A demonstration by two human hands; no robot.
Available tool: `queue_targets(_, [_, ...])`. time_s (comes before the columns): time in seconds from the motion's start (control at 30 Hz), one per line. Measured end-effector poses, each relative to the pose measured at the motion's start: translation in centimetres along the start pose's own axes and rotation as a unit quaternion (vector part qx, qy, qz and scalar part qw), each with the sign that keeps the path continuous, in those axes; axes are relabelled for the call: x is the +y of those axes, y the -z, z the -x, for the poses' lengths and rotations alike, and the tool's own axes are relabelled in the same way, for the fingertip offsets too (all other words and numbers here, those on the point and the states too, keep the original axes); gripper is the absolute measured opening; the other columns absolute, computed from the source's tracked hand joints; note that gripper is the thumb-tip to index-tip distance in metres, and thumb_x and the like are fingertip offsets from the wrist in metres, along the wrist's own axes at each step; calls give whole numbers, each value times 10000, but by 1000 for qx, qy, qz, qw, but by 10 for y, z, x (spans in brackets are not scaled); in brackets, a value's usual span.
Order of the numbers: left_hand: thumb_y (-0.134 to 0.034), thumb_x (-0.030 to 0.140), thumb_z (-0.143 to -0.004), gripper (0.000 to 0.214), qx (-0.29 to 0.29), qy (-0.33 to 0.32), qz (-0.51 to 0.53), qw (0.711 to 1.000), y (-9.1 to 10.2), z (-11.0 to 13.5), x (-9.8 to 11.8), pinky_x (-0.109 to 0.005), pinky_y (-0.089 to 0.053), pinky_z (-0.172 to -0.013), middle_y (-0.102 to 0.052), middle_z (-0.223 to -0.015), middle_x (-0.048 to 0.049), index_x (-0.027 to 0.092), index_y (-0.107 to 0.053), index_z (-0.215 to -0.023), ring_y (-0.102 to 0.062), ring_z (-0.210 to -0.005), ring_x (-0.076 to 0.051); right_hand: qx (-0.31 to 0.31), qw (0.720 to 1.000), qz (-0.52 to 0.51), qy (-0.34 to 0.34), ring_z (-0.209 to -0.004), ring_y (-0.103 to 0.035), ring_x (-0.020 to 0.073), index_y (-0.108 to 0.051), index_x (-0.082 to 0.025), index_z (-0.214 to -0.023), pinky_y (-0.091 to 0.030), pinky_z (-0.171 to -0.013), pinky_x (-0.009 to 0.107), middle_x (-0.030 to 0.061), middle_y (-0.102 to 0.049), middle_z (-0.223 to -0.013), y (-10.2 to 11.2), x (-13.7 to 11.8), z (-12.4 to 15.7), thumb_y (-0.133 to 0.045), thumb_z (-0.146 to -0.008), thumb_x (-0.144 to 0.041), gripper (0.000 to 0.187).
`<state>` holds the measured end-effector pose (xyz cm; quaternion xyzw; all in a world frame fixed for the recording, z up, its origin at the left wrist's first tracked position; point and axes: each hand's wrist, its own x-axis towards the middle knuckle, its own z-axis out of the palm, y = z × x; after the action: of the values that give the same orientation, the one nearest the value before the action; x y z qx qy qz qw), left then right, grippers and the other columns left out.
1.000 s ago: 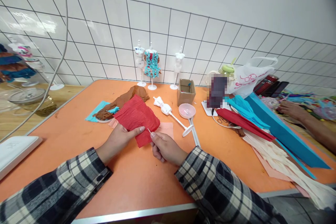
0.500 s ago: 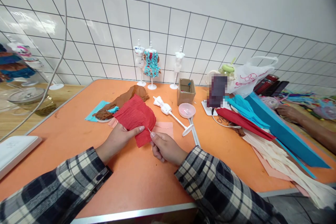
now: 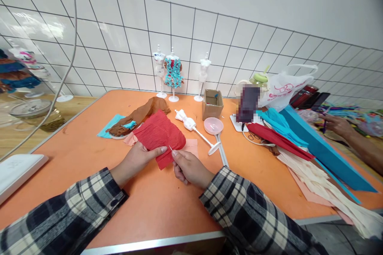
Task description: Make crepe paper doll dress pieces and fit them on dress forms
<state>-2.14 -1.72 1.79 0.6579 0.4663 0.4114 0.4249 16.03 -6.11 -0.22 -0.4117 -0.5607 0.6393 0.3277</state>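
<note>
My left hand (image 3: 142, 158) is closed on a piece of red crepe paper (image 3: 160, 131), its thumb lying on top of the sheet. Between the thumb and fingers of my right hand (image 3: 190, 166) is a thin pale stick (image 3: 170, 148), with its tip over the red paper; its kind is too small to tell. Pale pink paper (image 3: 192, 146) lies partly hidden under the red piece. Just beyond my hands, a small white mannequin (image 3: 188, 122) rests on its side on the orange table (image 3: 149, 215).
Crumpled brown crepe paper (image 3: 143, 115) lies behind to the left. Upright mannequins (image 3: 205, 71) stand by the wall, near a cardboard box (image 3: 212, 105) and a pink bowl (image 3: 213, 126). Scissors (image 3: 253, 137) and coloured paper (image 3: 281, 139) lie right. Another person's hand (image 3: 338, 123) is at far right.
The red paper has shifted slightly right and tilted lower, with my left hand moving a little right. My right hand is nearly still. The other person's hand has lifted and shifted right.
</note>
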Motion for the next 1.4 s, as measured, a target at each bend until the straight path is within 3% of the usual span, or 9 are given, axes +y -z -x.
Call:
queue_targets(0.17, [-772,549,-643,500,15,3,3,1000,0,0,0,-418,-566,-797,-741,-951,-101,168,-621,-930,-682,-879,-297,-6,1000,-6,10,-291,-330,67,-397,-213,-771,-260,-303,169,-104,-419,-396,0,1,0,-326,-933,-653,474])
queue_targets(0.43, [-764,515,-672,461,-32,8,24,999,-1,2,-2,-418,-564,-810,-746,-977,-106,166,-634,-943,-690,-906,-299,4,1000,3,-12,-303,-349,67,-433,-202,-787,-275,-308,170,-96,-421,-406,0,1,0,-331,-926,-667,496])
queue_targets(0.9, [-765,479,-672,413,-44,7,19,999,0,0,-8,-411,-578,-794,-759,-958,-87,186,-643,-936,-700,-894,-299,2,1000,2,-6,-310,-332,67,-393,-209,-729,-258,-316,182,-89,-406,-404,0,-1,1,-335,-961,-588,449])
queue_targets(1.13, [-767,490,-653,453,-47,7,7,999,-2,2,-4,-417,-575,-806,-750,-968,-88,180,-634,-955,-696,-910,-303,-2,1000,-30,-3,-313,-309,69,-457,-199,-823,-252,-305,172,-106,-387,-408,-1,-1,1,-361,-948,-598,429])
queue_targets(1.4, [-776,489,-641,465,-49,11,18,999,-3,3,0,-422,-562,-820,-742,-964,-91,175,-628,-950,-687,-912,-306,-6,999,-33,10,-314,-317,60,-451,-198,-804,-257,-313,168,-107,-389,-418,-1,0,1,-356,-946,-609,445])
